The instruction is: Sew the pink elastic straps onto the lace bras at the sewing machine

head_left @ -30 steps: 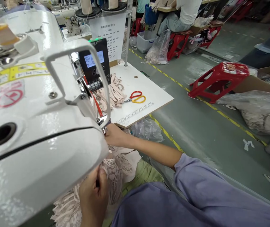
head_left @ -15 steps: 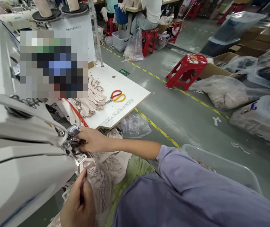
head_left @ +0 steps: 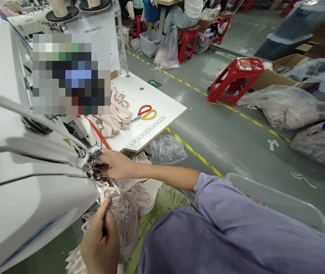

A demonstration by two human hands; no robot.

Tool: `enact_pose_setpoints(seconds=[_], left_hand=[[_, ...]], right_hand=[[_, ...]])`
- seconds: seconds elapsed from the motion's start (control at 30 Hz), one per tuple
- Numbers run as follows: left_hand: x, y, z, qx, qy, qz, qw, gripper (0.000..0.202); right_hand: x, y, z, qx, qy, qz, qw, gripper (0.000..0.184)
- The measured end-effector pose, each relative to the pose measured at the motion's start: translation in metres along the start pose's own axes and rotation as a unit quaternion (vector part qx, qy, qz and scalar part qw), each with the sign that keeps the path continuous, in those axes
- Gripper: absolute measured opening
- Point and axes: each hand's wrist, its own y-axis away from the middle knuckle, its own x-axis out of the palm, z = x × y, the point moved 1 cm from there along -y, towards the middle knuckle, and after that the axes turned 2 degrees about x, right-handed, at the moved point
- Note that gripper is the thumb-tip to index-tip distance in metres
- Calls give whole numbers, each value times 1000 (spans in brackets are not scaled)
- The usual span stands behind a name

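Observation:
A large white sewing machine [head_left: 22, 167] fills the left of the view. My right hand [head_left: 115, 164] reaches in under its head, fingers pinched together by the metal presser foot [head_left: 95, 154], and what they hold is hidden. My left hand [head_left: 101, 241] is closed at the bottom on pale pink lace fabric [head_left: 128, 213], thumb pressing the lace just below the needle area. The lace spills down toward my lap and a green cloth [head_left: 162, 205].
A white table [head_left: 165, 108] carries a pile of beige straps [head_left: 116, 116] and red and yellow scissors [head_left: 146, 113]. A clear plastic bin [head_left: 279, 205] stands right of my arm. A red stool [head_left: 235, 78], bagged fabric [head_left: 282, 106] and a seated person [head_left: 183, 13] lie beyond.
The view has swung from the machine's top to its side, showing the needle area. Both hands have stayed at the lace, and my left thumb has pushed slightly up toward the foot.

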Motion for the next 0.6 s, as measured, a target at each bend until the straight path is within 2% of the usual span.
enact_pose_setpoints(seconds=[0.17,0.4,0.5,0.6], left_hand=[[1,2,2,5,13,7,1000,30],[4,6,12,22,16,-7,1000,28],[4,8,13,4,23,-5,1000,32],[4,8,13,-44,33,13,998,40]], right_hand=[[-1,1,-1,21,-13,12,1000,14],[1,3,-3,11,-39,-14,999,12],[2,4,-4,9,-54,-24,998,14],[2,4,-3,8,-76,-27,997,13]])
